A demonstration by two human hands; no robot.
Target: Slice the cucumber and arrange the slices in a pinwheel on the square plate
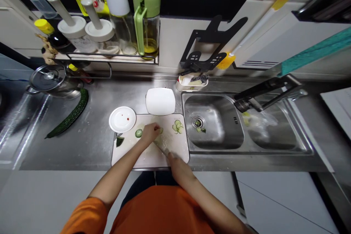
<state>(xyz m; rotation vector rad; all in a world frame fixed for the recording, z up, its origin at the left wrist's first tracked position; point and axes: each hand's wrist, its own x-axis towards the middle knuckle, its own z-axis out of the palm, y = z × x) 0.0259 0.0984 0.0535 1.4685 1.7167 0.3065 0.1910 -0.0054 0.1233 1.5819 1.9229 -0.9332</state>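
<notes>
My left hand rests with curled fingers on a piece of cucumber on the white cutting board. My right hand grips the handle of a knife, and its blade lies next to my left fingers. Several cut cucumber slices are piled at the board's right. A dark green cucumber end lies at the board's left.
A round white plate and a square white dish sit behind the board. A whole cucumber lies at left near a lidded pot. The double sink with faucet is at right. Bottles stand on a rack.
</notes>
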